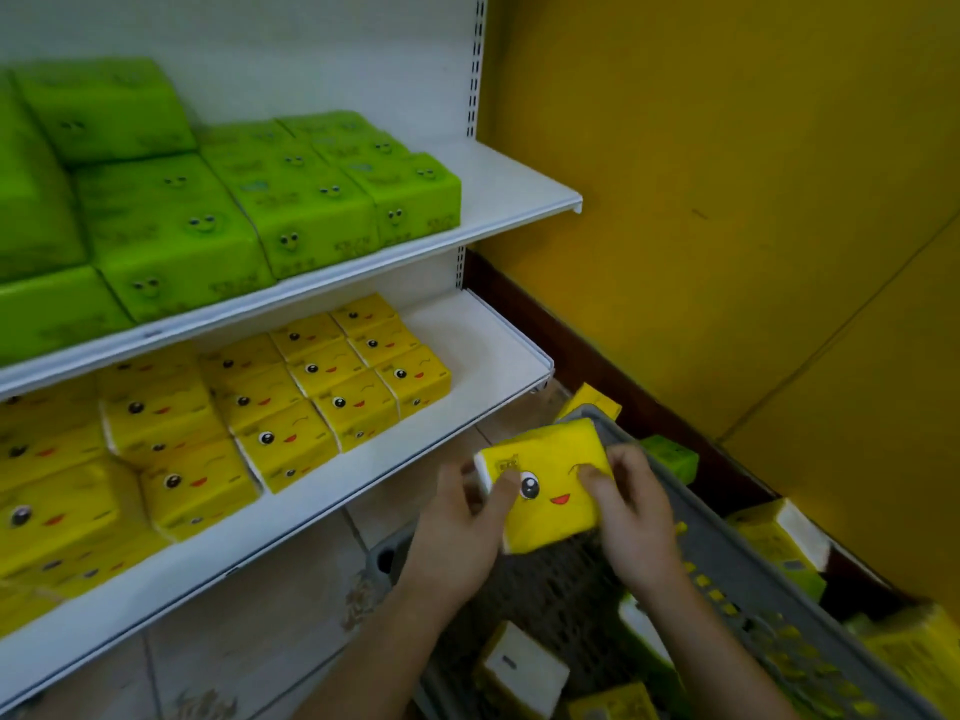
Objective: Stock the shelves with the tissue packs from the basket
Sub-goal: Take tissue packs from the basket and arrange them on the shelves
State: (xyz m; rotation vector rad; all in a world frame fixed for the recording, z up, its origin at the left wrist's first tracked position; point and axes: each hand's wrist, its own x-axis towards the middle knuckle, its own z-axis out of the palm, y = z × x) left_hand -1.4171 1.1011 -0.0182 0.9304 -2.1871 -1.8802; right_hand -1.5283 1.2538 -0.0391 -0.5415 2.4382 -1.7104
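Observation:
A yellow tissue pack (550,491) with a printed winking face is held above the grey plastic basket (748,579). My left hand (457,532) grips its left end and my right hand (634,511) grips its right side. Inside the basket lie more yellow packs (519,667). The lower white shelf (467,335) carries rows of yellow packs (322,387), with bare space at its right end. The upper white shelf (519,184) is lined with green packs (291,200).
A yellow wall (727,200) with a dark baseboard stands to the right. Loose green and yellow packs (779,543) lie on the floor between the basket and the wall. Tiled floor (249,641) shows under the lower shelf.

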